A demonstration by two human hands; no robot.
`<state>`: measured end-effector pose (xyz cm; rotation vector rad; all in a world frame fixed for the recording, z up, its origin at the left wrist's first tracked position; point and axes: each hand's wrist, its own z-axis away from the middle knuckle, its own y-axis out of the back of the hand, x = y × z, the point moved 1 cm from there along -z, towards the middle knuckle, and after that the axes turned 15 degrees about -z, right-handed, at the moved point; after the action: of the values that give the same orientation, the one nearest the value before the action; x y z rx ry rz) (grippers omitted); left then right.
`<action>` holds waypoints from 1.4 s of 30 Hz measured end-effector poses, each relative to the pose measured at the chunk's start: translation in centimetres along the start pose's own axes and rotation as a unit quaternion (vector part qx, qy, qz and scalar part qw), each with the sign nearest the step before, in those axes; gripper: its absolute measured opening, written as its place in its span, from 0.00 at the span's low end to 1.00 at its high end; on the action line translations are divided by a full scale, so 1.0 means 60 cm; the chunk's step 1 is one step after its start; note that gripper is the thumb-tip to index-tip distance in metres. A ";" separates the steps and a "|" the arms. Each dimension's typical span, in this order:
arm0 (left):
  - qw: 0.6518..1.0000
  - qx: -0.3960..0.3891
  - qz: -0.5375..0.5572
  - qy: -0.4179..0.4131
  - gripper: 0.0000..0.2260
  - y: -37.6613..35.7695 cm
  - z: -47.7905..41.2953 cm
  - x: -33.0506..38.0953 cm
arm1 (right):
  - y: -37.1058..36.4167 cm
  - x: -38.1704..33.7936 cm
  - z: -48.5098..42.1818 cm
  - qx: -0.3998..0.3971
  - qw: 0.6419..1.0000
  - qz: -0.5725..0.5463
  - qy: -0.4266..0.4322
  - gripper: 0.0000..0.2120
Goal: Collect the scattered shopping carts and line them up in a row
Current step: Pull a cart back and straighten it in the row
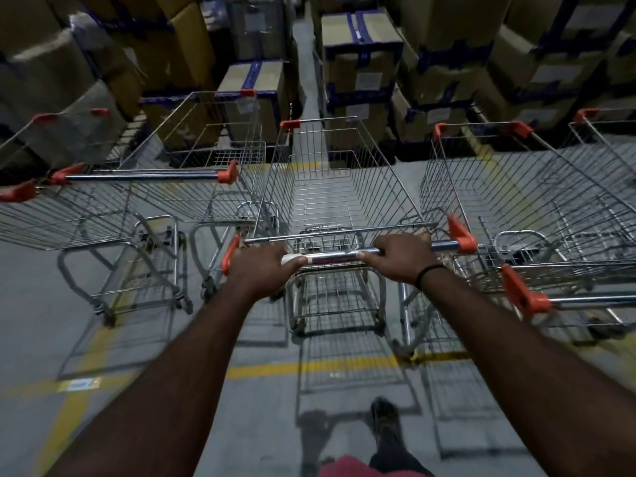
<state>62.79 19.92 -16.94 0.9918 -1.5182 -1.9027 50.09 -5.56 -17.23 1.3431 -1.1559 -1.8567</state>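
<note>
The middle cart [339, 201] sits nose-first in the gap between two parked carts, the left neighbour [165, 187] and the right neighbour [537, 201], facing stacked cartons [361, 74]. The left hand [265, 266] and the right hand [402, 258] each wrap the push bar [334, 259], set apart, likely to steer it straight.

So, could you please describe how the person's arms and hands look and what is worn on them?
No sleeves or gloves are in view. The left hand wears nothing visible; the right hand has a thin black band around its wrist.
</note>
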 end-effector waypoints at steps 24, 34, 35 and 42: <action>0.997 -0.002 0.000 0.074 0.29 -0.020 0.139 0.007 | -0.034 -0.032 0.117 0.008 0.999 -0.012 0.041 0.25; 0.997 -0.020 0.010 0.079 0.33 -0.026 0.163 0.011 | -0.042 -0.030 0.133 0.002 0.999 0.008 0.047 0.27; 0.997 -0.014 0.009 0.077 0.33 -0.025 0.165 0.011 | -0.040 -0.032 0.134 0.004 0.999 0.007 0.047 0.28; 0.997 0.004 0.026 0.070 0.24 -0.015 0.183 0.017 | -0.036 -0.038 0.144 -0.004 0.999 0.009 0.034 0.25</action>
<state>53.52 25.91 -16.85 1.0572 -1.4580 -1.7536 42.84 0.06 -17.06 1.3763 -1.1206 -1.7883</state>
